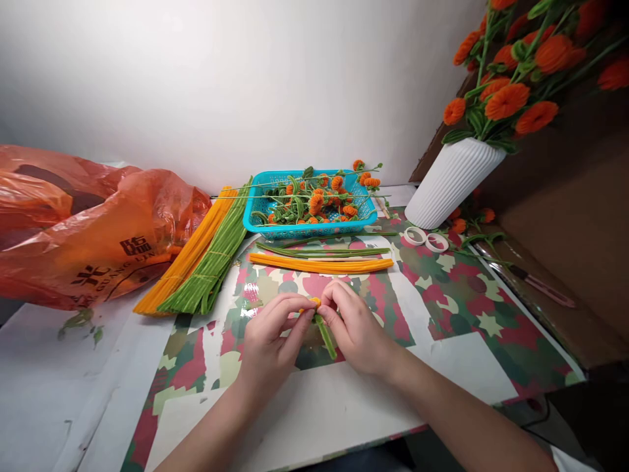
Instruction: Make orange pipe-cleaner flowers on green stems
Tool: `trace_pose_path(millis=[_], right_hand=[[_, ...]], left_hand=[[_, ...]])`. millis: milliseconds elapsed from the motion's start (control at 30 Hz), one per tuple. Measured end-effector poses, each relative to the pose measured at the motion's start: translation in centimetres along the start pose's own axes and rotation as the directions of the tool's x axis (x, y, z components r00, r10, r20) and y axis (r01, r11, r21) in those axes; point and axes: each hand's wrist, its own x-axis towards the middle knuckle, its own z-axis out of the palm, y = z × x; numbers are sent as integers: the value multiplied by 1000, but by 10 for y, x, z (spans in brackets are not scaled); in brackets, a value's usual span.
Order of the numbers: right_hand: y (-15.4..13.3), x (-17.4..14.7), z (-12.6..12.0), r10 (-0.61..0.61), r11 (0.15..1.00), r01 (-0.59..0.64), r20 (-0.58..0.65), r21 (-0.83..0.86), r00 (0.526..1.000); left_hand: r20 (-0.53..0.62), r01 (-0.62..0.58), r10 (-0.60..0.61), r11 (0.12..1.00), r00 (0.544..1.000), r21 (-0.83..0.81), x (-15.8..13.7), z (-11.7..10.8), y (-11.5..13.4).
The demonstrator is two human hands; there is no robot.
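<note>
Between my two hands is a small pipe cleaner flower with a yellow-orange head [316,302] and a green pipe cleaner stem [326,338] slanting down toward me. My left hand [276,333] pinches the head from the left with thumb and forefinger. From the right, the bent fingers of my right hand [354,326] close on the same flower where head and stem meet. Fingertips partly cover the head. Just beyond the hands lie a row of orange-yellow pipe cleaners [322,264] and a few green pipe cleaners [339,252].
A blue basket [309,231] holds several orange flowers. Left of it are bundles of yellow [189,252] and green pipe cleaners [209,262], beside an orange plastic bag [98,229]. Tape rolls [415,236], a white vase [449,183] of flowers and a pink-handled tool [548,290] are at right.
</note>
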Motion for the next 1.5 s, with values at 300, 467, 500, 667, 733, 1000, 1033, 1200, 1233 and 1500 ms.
trace_pose_path(millis=[300, 467, 500, 667, 733, 1000, 1033, 1200, 1233, 1500], right_hand=[[2, 3, -8, -7, 999, 5, 47, 46, 999], [-2, 3, -13, -53, 955, 85, 119, -283, 992], [-2, 3, -12, -56, 937, 98, 133, -334, 990], [1, 1, -7, -104, 876, 166, 157, -453, 982], [2, 1, -7, -131, 891, 186, 157, -414, 979], [6, 6, -7, -167, 982, 168, 21, -83, 986], [6, 6, -7, -162, 984, 162, 12, -75, 987], [7, 7, -8, -128, 992, 129, 44, -18, 991], [7, 7, -9, -121, 992, 122, 50, -9, 991], [3, 1, -12, -127, 992, 127, -58, -12, 990]], left_hand=[[4, 298, -299, 947, 954, -123, -2, 0, 0], [33, 386, -387, 907, 922, -169, 1, -1, 1], [39, 386, -385, 909, 922, -158, 1, -1, 1], [61, 363, -359, 928, 931, -86, 2, 0, 1], [66, 349, -345, 934, 936, -71, 2, 0, 1], [127, 370, -350, 906, 928, -205, -2, -1, 1], [135, 386, -364, 897, 922, -217, -2, -1, 1], [129, 492, -476, 814, 870, -311, 1, -1, 4], [114, 491, -483, 804, 868, -334, 2, -1, 4], [58, 453, -468, 807, 882, -378, 3, -4, 3]])
